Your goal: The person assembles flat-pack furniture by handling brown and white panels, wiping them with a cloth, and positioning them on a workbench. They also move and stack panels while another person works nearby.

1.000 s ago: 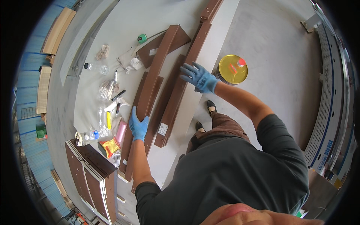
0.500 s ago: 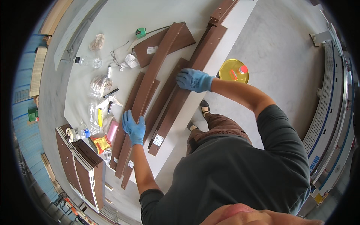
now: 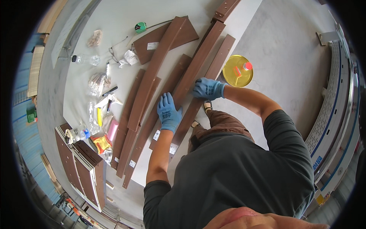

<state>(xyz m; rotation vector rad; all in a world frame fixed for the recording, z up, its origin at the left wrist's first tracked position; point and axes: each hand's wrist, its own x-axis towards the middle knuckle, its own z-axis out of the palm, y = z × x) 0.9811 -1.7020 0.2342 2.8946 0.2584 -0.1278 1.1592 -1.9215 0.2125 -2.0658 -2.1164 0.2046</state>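
Observation:
Both my hands wear blue gloves over long brown boards on the light table. My left hand (image 3: 169,113) lies with fingers stretched over the middle board (image 3: 193,74), holding nothing. My right hand (image 3: 209,89) has its fingers curled over the board nearest my body (image 3: 221,55); that board sits apart from the middle one, along the table's edge. White labels show at the near ends of several boards. To the left, a long brown beam (image 3: 156,68) rests on other boards, its far end across a wide brown panel (image 3: 185,36). My right fingertips are partly hidden.
On the table's left lie a green tape measure (image 3: 140,27), glasses (image 3: 113,55), a clear bottle (image 3: 88,60), markers (image 3: 109,91) and a pink roll (image 3: 113,129). A yellow round can (image 3: 230,72) stands beyond the right edge. Stacked panels (image 3: 82,168) stand lower left.
The board under my right hand has slid right and toward me, apart from its neighbour. My left hand has moved right from the left boards to the middle board.

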